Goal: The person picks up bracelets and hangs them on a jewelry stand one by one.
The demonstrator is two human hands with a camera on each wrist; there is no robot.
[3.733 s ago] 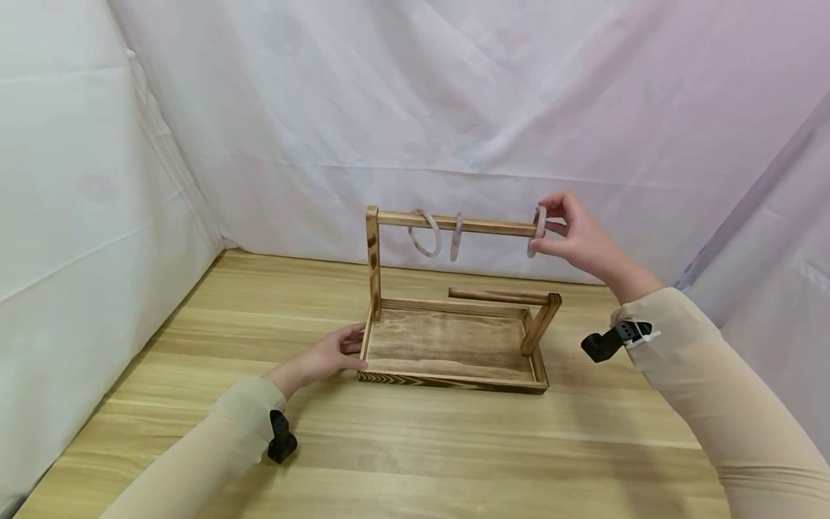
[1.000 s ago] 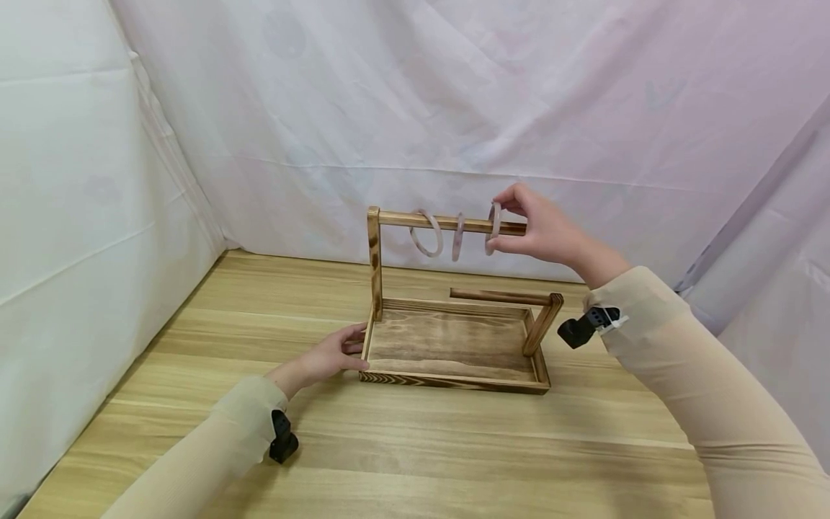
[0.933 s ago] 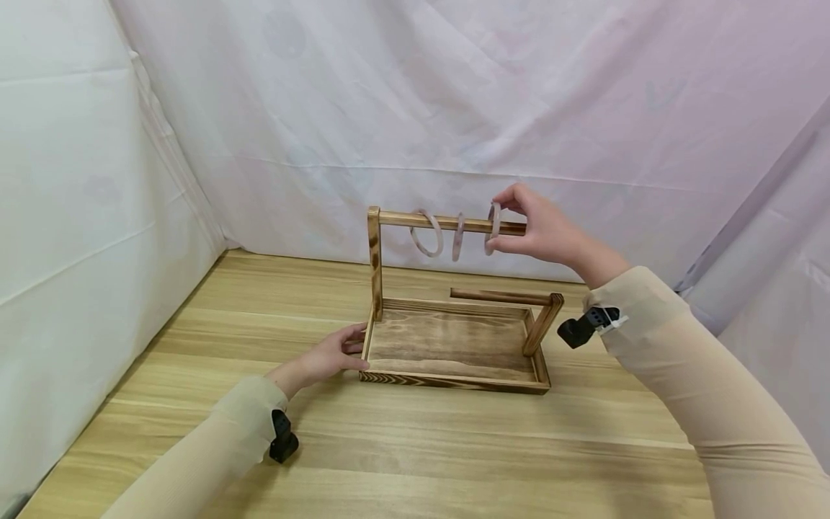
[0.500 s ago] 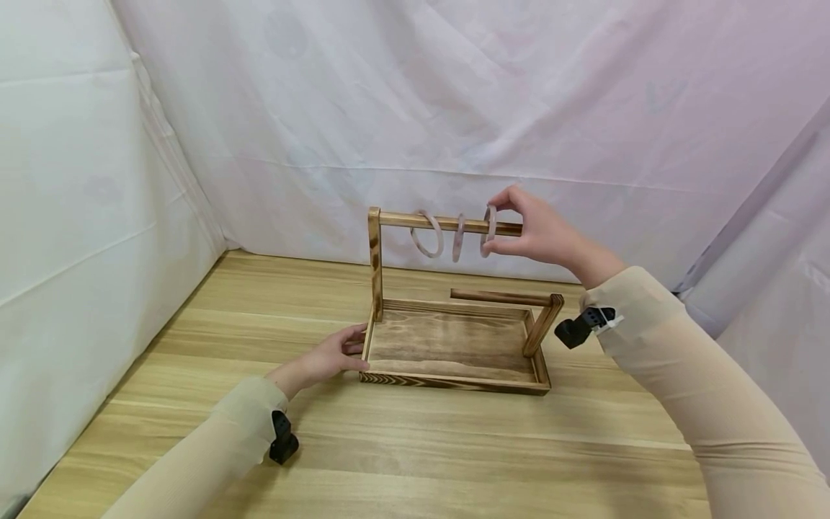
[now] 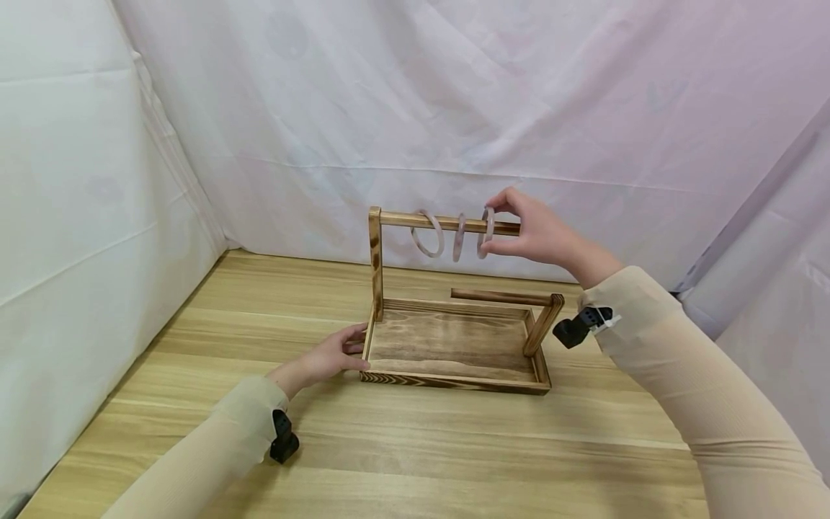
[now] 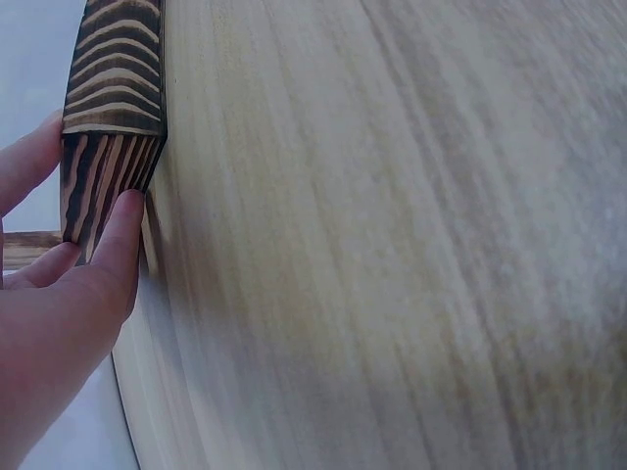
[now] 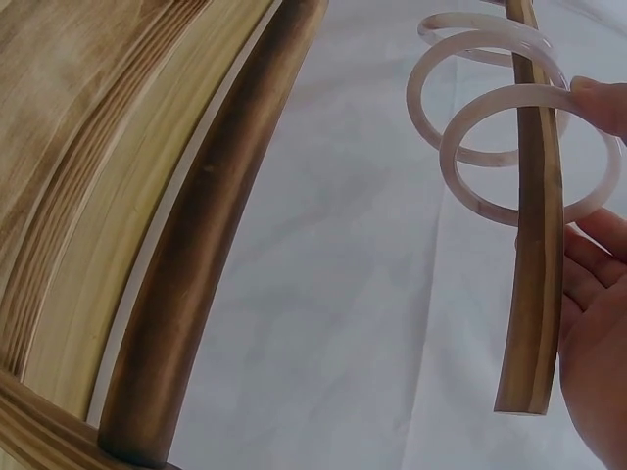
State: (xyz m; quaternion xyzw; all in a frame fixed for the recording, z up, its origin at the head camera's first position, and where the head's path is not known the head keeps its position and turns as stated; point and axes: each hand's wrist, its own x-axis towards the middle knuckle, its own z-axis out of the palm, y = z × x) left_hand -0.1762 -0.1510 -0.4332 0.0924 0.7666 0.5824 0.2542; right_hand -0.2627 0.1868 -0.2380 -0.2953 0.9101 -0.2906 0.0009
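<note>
A wooden bangle stand [image 5: 447, 346], with a shallow tray as its base, sits on the table. My right hand [image 5: 547, 231] pinches a pale, glossy bangle [image 5: 489, 234] between thumb and fingertips. The stand's upper bar [image 5: 398, 218] passes through this bangle, and the bar's free end reaches toward my palm in the right wrist view. Two more bangles hang farther along: a middle one [image 5: 459, 241] and a tilted one [image 5: 442, 234] nearer the post. At the tray's left end, my left hand [image 5: 327, 357] grips the front corner [image 6: 113, 166], thumb and fingers on different sides.
A lower bar [image 5: 499, 296] on a short post [image 5: 543, 324] rises from the tray's right end, below my right hand. The wood-grain table [image 5: 415, 454] extends in front. White cloth [image 5: 324, 108] hangs behind and at both sides.
My right hand has slid the bangle leftward along the upper bar from its free end, close to the middle bangle. My left hand has stayed at the tray's corner.
</note>
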